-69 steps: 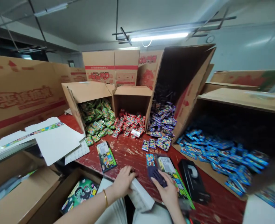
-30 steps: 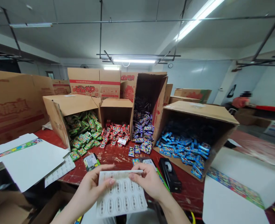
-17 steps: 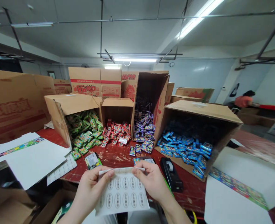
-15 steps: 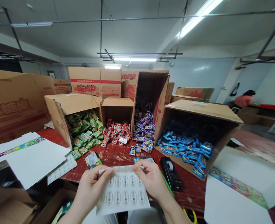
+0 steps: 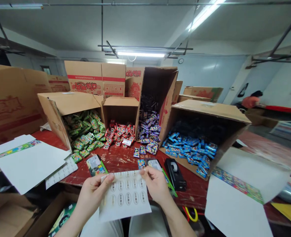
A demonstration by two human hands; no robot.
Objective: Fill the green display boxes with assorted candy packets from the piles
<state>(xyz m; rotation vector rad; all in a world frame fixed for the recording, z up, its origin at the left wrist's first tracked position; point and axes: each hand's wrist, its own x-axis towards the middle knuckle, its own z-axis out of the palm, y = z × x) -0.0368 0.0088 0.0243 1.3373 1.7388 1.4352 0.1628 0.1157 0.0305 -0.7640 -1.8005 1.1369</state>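
A white sheet of oval stickers (image 5: 127, 209) is stretched between my two hands, above my lap at the table's front edge. My left hand (image 5: 92, 194) pinches its upper left corner between thumb and fingers. At the upper right corner, my right hand (image 5: 156, 186) pinches it the same way. Rows of printed ovals face me; some spots at the lower left look blank. Just beyond the sheet lie a green and black packet (image 5: 96, 165) and, partly behind my right hand, another packet (image 5: 155, 164). A black tape dispenser (image 5: 175, 174) stands to the right of that hand.
Open cartons on their sides hold green (image 5: 88, 128), red (image 5: 120, 131), purple (image 5: 149, 128) and blue (image 5: 190, 148) small packets. White card sheets (image 5: 29, 164) lie left, more card (image 5: 236, 197) right. Yellow-handled scissors (image 5: 193, 215) sit below the edge. A person (image 5: 251, 100) sits far right.
The whole view has shifted, with the scene sitting higher and slightly left. The sheet is now tilted, its right side higher; both hands keep their pinch on it.
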